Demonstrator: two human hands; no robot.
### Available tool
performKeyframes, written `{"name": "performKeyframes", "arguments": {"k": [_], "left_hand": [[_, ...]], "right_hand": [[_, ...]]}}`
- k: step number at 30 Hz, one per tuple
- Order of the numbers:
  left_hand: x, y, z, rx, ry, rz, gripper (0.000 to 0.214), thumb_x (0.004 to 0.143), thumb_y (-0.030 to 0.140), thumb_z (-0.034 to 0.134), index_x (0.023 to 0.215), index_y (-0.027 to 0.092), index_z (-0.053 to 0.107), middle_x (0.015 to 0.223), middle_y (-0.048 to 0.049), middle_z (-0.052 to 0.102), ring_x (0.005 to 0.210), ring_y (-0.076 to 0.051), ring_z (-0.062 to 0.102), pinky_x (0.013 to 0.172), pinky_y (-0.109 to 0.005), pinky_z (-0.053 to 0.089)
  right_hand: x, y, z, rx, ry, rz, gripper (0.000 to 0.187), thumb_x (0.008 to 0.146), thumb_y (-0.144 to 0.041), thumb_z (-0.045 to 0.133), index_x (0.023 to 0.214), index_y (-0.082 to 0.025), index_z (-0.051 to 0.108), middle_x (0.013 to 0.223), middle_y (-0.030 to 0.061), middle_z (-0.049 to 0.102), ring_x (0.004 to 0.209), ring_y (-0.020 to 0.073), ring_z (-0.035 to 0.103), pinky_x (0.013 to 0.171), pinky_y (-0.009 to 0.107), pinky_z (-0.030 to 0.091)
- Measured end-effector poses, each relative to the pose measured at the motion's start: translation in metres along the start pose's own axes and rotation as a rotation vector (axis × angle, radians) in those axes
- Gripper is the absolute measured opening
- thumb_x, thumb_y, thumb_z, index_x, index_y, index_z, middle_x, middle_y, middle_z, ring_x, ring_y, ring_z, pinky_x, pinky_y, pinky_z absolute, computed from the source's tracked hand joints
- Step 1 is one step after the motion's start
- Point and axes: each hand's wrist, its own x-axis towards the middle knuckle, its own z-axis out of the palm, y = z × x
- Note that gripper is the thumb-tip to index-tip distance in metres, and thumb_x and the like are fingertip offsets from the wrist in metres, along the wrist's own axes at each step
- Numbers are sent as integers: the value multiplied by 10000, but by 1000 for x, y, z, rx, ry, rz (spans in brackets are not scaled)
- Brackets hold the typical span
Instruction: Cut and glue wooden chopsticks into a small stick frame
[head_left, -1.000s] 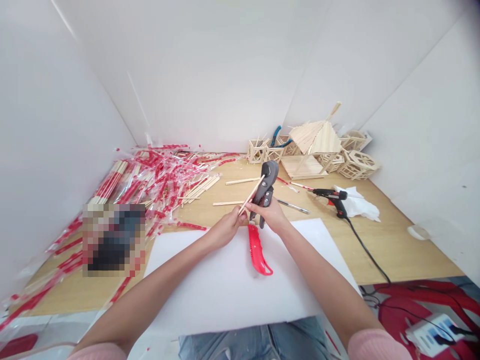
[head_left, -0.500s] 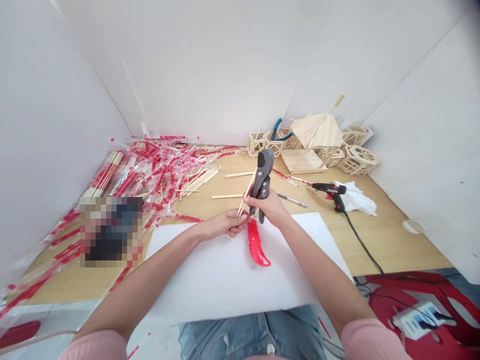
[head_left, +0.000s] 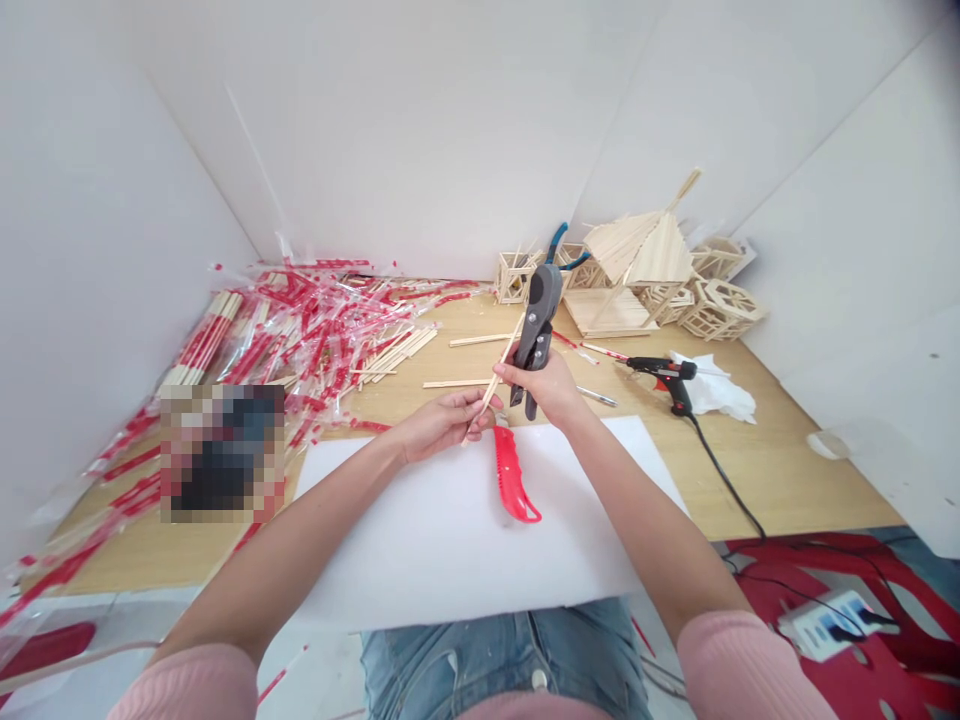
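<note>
My left hand [head_left: 448, 420] pinches a pair of pale wooden chopsticks [head_left: 504, 368] near their lower end, and they slant up to the right. In my right hand [head_left: 546, 385] is a grey and black hand cutter [head_left: 538, 310], its rounded end pointing up. The right thumb and forefinger touch the chopsticks too. Just below both hands, a red-handled tool [head_left: 513, 478] lies on a white sheet [head_left: 405, 540]; its far end is partly hidden near my left fingers. Behind my hands, loose chopsticks [head_left: 457, 384] rest on the wooden table [head_left: 720, 460].
Red and clear wrappers [head_left: 322, 320] with chopsticks heap up at the left, beside a pixelated dark area. A small stick house [head_left: 637, 260] and lattice stick frames [head_left: 724, 308] stand at the back right. A black glue gun [head_left: 664, 372] lies by white tissue [head_left: 716, 388], its cord trailing off the table.
The cutter and my right hand have moved up and slightly right. The chopsticks shifted with them, and their lower end now shows beneath my left fingers.
</note>
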Motion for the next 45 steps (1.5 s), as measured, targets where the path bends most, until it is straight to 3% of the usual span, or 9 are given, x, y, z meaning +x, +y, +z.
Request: {"name": "performKeyframes", "arguments": {"k": [7, 11, 17, 25, 28, 33, 36, 40, 45], "left_hand": [[9, -10, -13, 263, 164, 81, 320, 764, 378, 622, 968, 132, 609, 791, -36, 580, 739, -114, 551, 781, -276, 426], [13, -9, -18, 419, 205, 178, 329, 745, 400, 633, 908, 114, 613, 837, -73, 626, 792, -154, 586, 790, -300, 433], [17, -10, -33, 644, 240, 316, 295, 754, 409, 607, 852, 131, 623, 855, -64, 646, 802, -159, 583, 786, -283, 420], [17, -9, -35, 605, 200, 291, 299, 737, 385, 632, 893, 130, 632, 896, -79, 664, 840, -167, 589, 801, -290, 426], [13, -4, -29, 587, 241, 314, 313, 748, 385, 621, 929, 131, 647, 924, -80, 672, 857, -177, 597, 821, -302, 431], [11, -7, -28, 667, 342, 406, 273, 778, 383, 586, 821, 135, 694, 884, -62, 689, 873, -193, 610, 854, -297, 428], [14, -12, -28, 543, 396, 437, 276, 756, 374, 616, 888, 143, 688, 915, -56, 691, 896, -201, 614, 867, -314, 435], [18, -16, -28, 285, 442, 456, 257, 729, 351, 655, 873, 139, 664, 877, -56, 698, 891, -209, 636, 886, -363, 449], [21, -19, -30, 307, 454, 457, 279, 703, 371, 671, 839, 128, 667, 860, -79, 705, 866, -219, 647, 848, -363, 481]], "right_hand": [[-1, 0, 3, -91, -2, -80, 381, 583, -355, 737, 896, -191, 595, 727, 2, 605, 661, 141, 573, 646, 290, 481], [-1, 3, 8, -150, -48, -191, 372, 651, -320, 679, 995, -210, 585, 748, -9, 601, 698, 142, 580, 696, 295, 464], [-2, 6, 11, -186, -115, -220, 356, 688, -330, 649, 1012, -210, 568, 805, 2, 610, 817, 176, 610, 775, 313, 460], [-10, 14, 20, -70, -50, -194, 432, 660, -343, 677, 1046, -223, 525, 810, 3, 600, 771, 166, 614, 758, 303, 471], [-10, 17, 22, -111, -59, -212, 440, 665, -316, 662, 1068, -211, 519, 798, 5, 609, 729, 155, 596, 738, 304, 471], [-11, 15, 26, -132, -85, -200, 434, 671, -308, 650, 1073, -211, 519, 801, 8, 621, 717, 155, 587, 728, 311, 473], [-13, 6, 25, -109, -128, -226, 417, 684, -306, 641, 1074, -221, 519, 867, 21, 634, 742, 163, 593, 709, 301, 474], [-14, -7, 6, -349, -73, -330, 221, 750, -280, 559, 952, -192, 570, 878, 36, 639, 757, 169, 580, 693, 279, 438], [-19, -15, -39, -925, -31, -352, 220, 705, -175, 508, 920, -183, 553, 830, 26, 615, 735, 168, 545, 651, 258, 376]]}}
